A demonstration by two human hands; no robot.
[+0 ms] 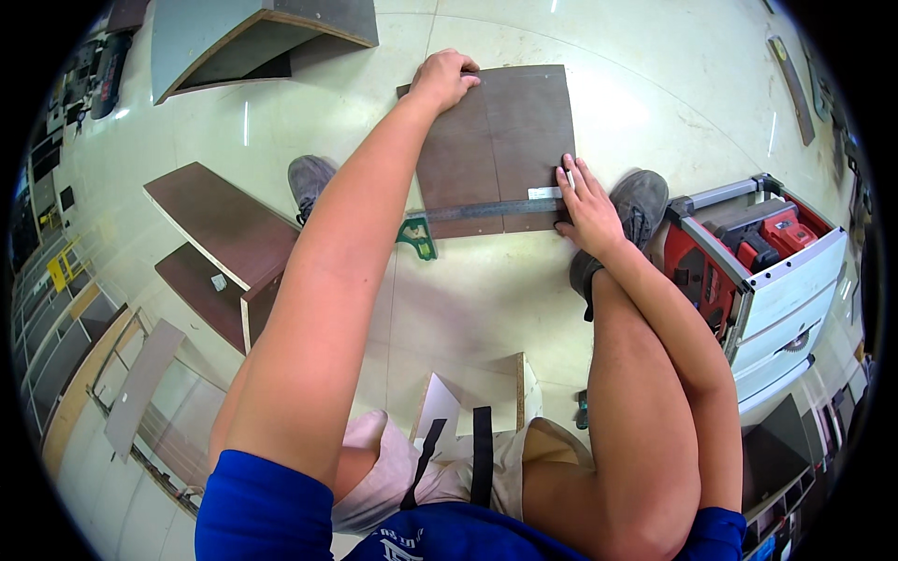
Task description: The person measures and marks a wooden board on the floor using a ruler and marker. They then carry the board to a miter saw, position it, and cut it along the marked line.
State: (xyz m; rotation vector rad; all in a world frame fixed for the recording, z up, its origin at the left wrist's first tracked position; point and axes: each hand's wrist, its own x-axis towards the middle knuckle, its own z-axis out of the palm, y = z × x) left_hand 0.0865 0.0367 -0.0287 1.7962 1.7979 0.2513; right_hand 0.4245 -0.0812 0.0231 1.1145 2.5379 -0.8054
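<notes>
A flat dark brown board [533, 131] lies on the floor between my shoes, with a thin line down its middle. At its far left corner my left hand [446, 80] is closed round the edge, fingers curled. My right hand [593, 211] lies on the near right edge with its fingers stretched out. A small pale stick [570, 178] shows between those fingers; whether they grip it, I cannot tell. Across the board's near end rests the steel blade of a square [486, 210], its green handle [417, 237] against the left edge. A white label [544, 194] is beside the blade.
To the left stand brown panels joined at an angle [220, 220]; a grey angled piece [281, 28] is beyond. At right is a red and grey table saw [748, 262]. A pale open-topped box [468, 397] sits between my legs. My shoes [640, 198] flank the board.
</notes>
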